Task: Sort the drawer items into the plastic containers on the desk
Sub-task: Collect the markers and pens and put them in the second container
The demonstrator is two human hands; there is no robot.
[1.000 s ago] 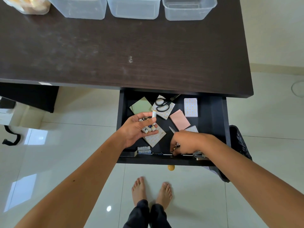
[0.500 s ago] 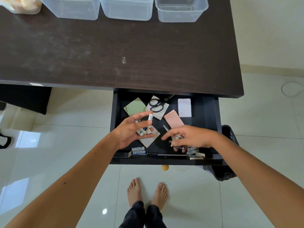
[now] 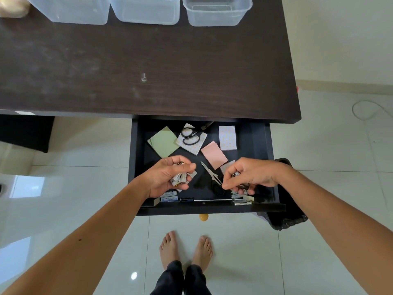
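Note:
The black drawer (image 3: 269, 165) stands pulled out under the dark desk (image 3: 148, 71). My left hand (image 3: 168, 176) hovers over its left front, shut on several small batteries (image 3: 180, 178). At the right front, my right hand (image 3: 247, 176) pinches another small battery (image 3: 236, 173). Inside lie a green note pad (image 3: 163, 142), a pink note pad (image 3: 213, 154), a dotted pad (image 3: 227, 137), black-handled scissors (image 3: 191, 136) and smaller scissors (image 3: 210, 172). Three clear plastic containers (image 3: 217, 11) line the desk's far edge.
More small boxes and a pen (image 3: 185, 199) lie along the drawer's front wall. A black-bagged bin (image 3: 285, 218) stands on the floor just right of the drawer. A fourth container with yellowish contents (image 3: 12, 6) sits at the desk's far left. My bare feet (image 3: 185, 248) are below the drawer.
My left hand has curled shut around the batteries it held on an open palm. My right hand lifted from the drawer's front edge with a small battery pinched in its fingers.

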